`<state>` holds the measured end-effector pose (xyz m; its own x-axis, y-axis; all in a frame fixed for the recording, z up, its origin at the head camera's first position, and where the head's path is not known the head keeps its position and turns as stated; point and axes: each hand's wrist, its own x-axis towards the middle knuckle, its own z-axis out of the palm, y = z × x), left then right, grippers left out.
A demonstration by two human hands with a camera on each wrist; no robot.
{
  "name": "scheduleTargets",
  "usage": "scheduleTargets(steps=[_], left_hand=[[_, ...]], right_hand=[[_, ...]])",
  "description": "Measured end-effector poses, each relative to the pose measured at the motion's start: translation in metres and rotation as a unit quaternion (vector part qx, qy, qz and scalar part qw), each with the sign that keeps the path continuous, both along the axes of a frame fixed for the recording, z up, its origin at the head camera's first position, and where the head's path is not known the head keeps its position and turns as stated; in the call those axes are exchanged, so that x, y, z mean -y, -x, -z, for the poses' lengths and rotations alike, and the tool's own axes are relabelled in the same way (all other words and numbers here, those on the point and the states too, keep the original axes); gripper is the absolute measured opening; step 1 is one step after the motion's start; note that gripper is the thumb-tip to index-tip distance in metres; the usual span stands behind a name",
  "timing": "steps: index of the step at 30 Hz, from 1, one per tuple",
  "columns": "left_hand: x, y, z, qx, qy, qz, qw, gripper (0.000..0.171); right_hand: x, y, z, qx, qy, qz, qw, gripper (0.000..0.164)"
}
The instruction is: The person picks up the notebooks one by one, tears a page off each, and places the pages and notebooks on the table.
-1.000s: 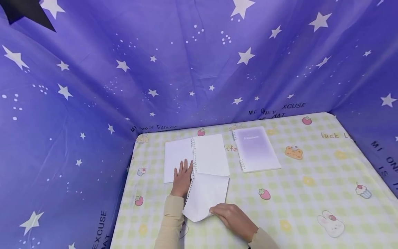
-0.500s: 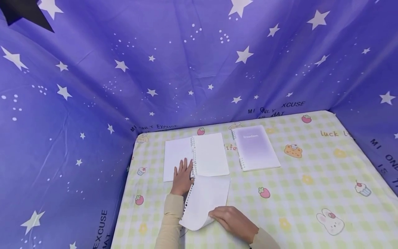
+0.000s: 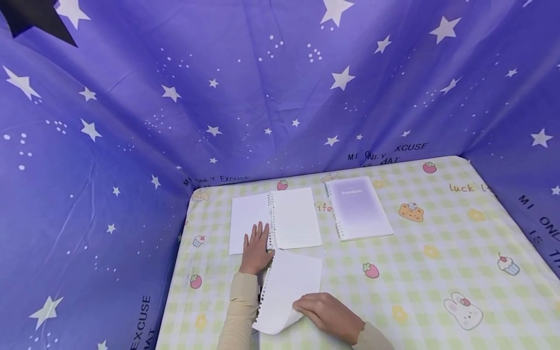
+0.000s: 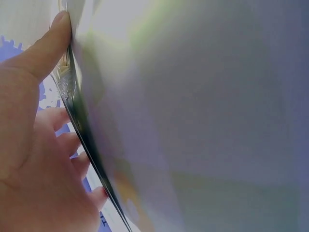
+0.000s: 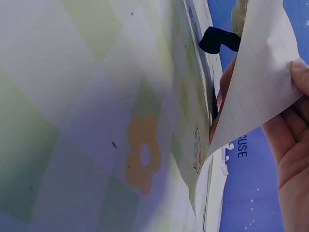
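A spiral notebook (image 3: 298,218) lies open in the head view, a ruled page on its right side. My left hand (image 3: 255,250) rests flat on its left side by the rings, fingers straight and spread, thumb at the lower end of the rings. Below the notebook is a loose-looking white sheet (image 3: 290,287) with a row of holes along its left edge. My right hand (image 3: 330,313) pinches the sheet's lower right corner, which curls up. In the right wrist view the paper (image 5: 263,72) bends away from the table under my thumb. Whether its top left corner still touches the notebook, I cannot tell.
A closed purple spiral notebook (image 3: 360,209) marked "freedom" lies to the right. Both notebooks are on a green-and-white checked tablecloth (image 3: 411,272) printed with cartoons. Purple star-patterned curtains (image 3: 271,87) stand behind and beside the table.
The white sheet has slid toward me, away from the open notebook, uncovering the ruled page's lower edge. My right hand has moved slightly down with it; my left hand has stayed nearly still.
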<state>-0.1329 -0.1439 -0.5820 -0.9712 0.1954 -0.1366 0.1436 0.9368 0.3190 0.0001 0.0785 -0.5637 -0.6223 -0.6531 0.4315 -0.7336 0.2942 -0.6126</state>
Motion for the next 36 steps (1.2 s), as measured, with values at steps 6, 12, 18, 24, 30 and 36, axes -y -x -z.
scheduleTargets(steps=[6,12,18,24,30,36], left_hand=[[0.001,0.001,0.006,-0.016,-0.018,-0.007,0.9997,0.084],[0.002,0.001,0.009,-0.033,-0.033,-0.013,0.9988,0.101],[0.002,-0.001,0.008,-0.042,-0.050,-0.009,0.9978,0.100],[0.006,-0.010,0.003,-0.075,-0.121,-0.003,0.9899,0.088],[0.011,-0.030,-0.004,-0.067,-0.213,-0.044,0.9738,0.059],[0.015,-0.053,-0.007,-0.075,-0.227,-0.060,0.9691,0.040]], right_hand=[[-0.002,0.001,-0.006,-0.018,0.007,0.002,1.000,0.018],[-0.002,0.000,-0.010,-0.009,0.013,-0.020,1.000,0.019],[-0.003,0.002,-0.013,-0.015,0.010,-0.011,1.000,0.018],[-0.005,0.006,-0.021,-0.024,0.026,0.003,0.999,0.018],[-0.007,0.012,-0.032,-0.051,0.044,0.022,0.997,0.021],[-0.009,0.021,-0.045,-0.086,0.087,0.035,0.992,0.024]])
